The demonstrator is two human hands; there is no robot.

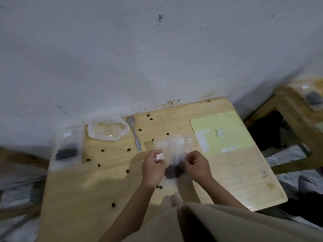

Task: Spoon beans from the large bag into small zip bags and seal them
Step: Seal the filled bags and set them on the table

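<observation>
A zip bag (172, 154) holding beans is pinched by the left hand (153, 167) and right hand (197, 165), apparently being sealed; one filled bag (68, 147) lies aside, the spoon (134, 131) unused on the worktop (78, 189).

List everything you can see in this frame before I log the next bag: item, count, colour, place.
small zip bag: one, clear, dark beans at its bottom, held above table centre
filled zip bag: one, clear with dark beans, table's left edge
large bag: one, clear, looks nearly empty, far left by the wall
spoon: one, metal, lying right of the large bag
loose beans: over a dozen, dark, scattered on the table
sheet: one, yellow-green, far right of the table
table: one, light wood, against the wall
second table: one, wood, far right, with another filled bag
left hand: pinches the small zip bag's left side
right hand: pinches its right side
</observation>
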